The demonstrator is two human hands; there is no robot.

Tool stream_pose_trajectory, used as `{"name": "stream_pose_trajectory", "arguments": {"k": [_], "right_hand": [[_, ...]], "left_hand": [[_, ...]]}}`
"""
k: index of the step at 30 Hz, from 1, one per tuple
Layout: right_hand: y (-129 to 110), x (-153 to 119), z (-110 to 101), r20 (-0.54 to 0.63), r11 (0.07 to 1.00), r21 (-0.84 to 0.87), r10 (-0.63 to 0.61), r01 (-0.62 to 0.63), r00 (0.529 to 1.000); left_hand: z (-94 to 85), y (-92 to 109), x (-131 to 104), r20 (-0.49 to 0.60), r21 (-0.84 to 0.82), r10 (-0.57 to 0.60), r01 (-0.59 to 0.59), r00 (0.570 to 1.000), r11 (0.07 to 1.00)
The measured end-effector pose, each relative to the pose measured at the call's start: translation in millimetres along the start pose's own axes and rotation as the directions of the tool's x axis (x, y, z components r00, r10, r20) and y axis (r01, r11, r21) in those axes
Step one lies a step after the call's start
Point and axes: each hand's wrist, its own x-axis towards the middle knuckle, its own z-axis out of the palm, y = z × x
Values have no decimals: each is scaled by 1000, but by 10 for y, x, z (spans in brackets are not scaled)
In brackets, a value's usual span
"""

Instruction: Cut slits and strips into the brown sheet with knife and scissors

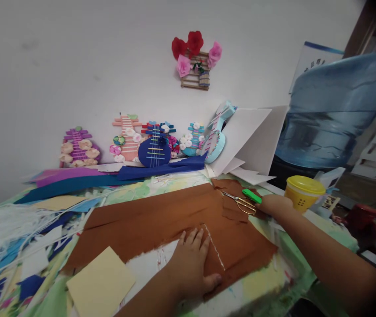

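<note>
Some illegible characters mark a sign (311,59); left hand (192,260) spreads on brown cloth (155,215), right hand's (274,205) grip unclear.

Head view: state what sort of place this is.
Probably a craft room or similar workspace, judging by the large brown sheet, the scissors and the decorated lute-shaped models.
</note>
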Motion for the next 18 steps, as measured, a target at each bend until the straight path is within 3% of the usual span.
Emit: {"name": "stream_pose_trajectory", "arguments": {"k": [4,12,18], "right_hand": [[-2,51,-61,31,998,-46,50,-48,998],[-308,27,-65,42,984,-32,-175,176,984],[-482,80,-17,67,975,16,-222,222,973]], "left_hand": [[11,-8,1,6,3,5,-5,1000,1000],[-4,-5,1,4,9,9,-9,1000,1000],[-10,-3,-6,14,12,-2,2,1000,1000]]}}
